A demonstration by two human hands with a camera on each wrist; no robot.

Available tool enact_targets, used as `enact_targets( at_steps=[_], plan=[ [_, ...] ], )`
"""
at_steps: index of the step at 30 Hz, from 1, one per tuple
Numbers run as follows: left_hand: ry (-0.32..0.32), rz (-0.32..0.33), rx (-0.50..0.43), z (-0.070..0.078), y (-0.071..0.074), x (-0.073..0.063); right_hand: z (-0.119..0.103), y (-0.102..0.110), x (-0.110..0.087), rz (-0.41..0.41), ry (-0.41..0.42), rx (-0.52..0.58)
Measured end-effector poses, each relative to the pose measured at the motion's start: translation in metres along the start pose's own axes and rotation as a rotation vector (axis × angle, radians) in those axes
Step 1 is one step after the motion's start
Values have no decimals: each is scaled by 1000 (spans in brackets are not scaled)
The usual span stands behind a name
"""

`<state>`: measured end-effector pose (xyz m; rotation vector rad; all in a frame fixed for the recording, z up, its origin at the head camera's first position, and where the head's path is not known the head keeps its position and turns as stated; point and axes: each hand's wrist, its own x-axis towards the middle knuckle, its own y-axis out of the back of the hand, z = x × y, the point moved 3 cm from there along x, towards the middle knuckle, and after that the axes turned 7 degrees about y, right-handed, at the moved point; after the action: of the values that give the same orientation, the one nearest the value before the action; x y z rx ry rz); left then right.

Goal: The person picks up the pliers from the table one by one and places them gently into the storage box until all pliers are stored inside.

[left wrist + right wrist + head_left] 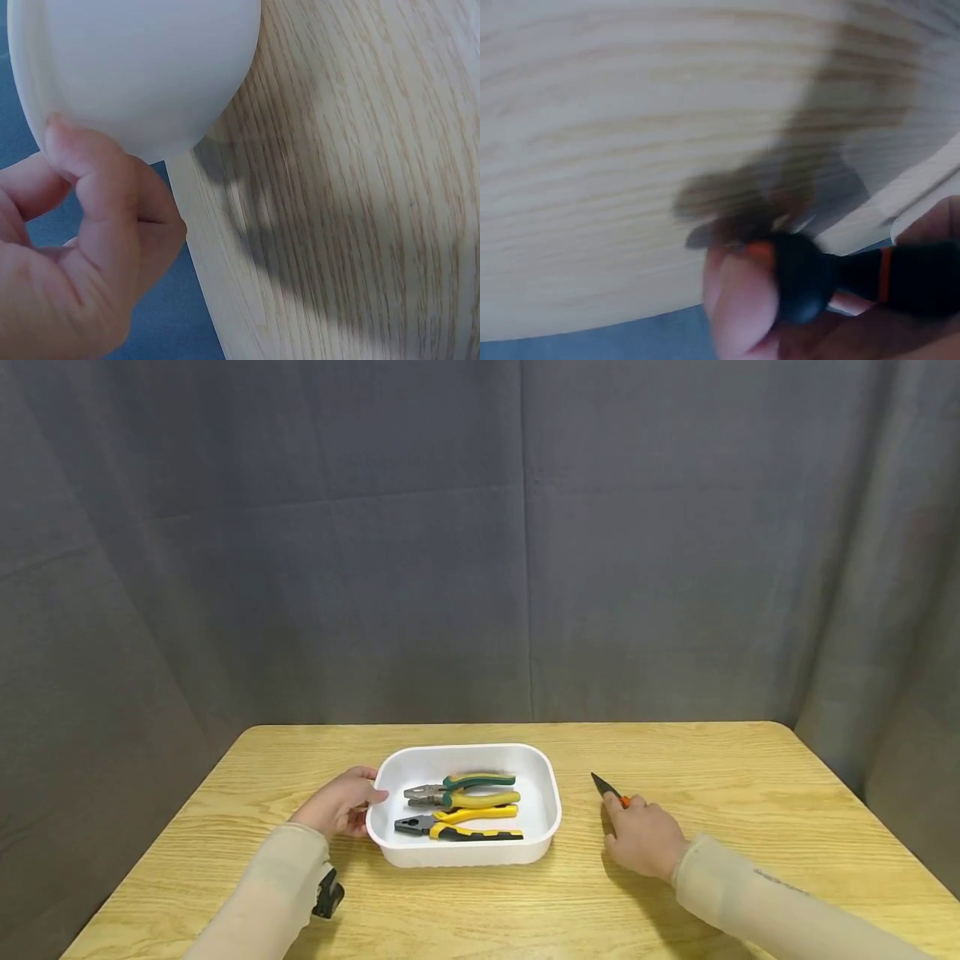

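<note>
White tray [543, 777] on tabletop [750, 777], two pliers [465, 791] inside; left hand [341, 802] grips its rim; right hand [645, 837] curls round orange-black tool [609, 790], handle mostly hidden, blurred at wrist

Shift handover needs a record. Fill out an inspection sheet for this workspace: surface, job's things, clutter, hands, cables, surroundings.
Surface: light wooden table, grain visible, rounded corners.
Job's things: white tray holding two pliers, green-and-yellow pliers behind yellow-and-black pliers; a third tool with a dark pointed tip and orange-and-black handle lies outside the tray to its right.
Clutter: nothing seen.
Hands: left hand holds the tray's left rim, thumb on the edge; right hand has its fingers curled round the third tool's handle, on the table.
Cables: nothing seen.
Surroundings: grey fabric backdrop behind and on both sides.
</note>
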<state>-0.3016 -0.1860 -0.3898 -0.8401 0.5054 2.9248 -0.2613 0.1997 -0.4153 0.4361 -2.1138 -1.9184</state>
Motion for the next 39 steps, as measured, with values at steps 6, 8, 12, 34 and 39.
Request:
enact_targets(
  at_steps=[6, 8, 12, 34, 39],
  plan=[
    [3, 1, -5, 1, -2, -1, 9, 3, -3, 5, -33, 89],
    [3, 2, -4, 1, -2, -1, 12, 4, -5, 15, -39, 128],
    [5, 8, 3, 0, -3, 0, 15, 8, -7, 72, -21, 183],
    [13, 4, 3, -1, -1, -1, 12, 34, -27, 297, 104, 21],
    [12, 3, 9, 1, -1, -2, 10, 40, -31, 329, 140, 7]
  ],
)
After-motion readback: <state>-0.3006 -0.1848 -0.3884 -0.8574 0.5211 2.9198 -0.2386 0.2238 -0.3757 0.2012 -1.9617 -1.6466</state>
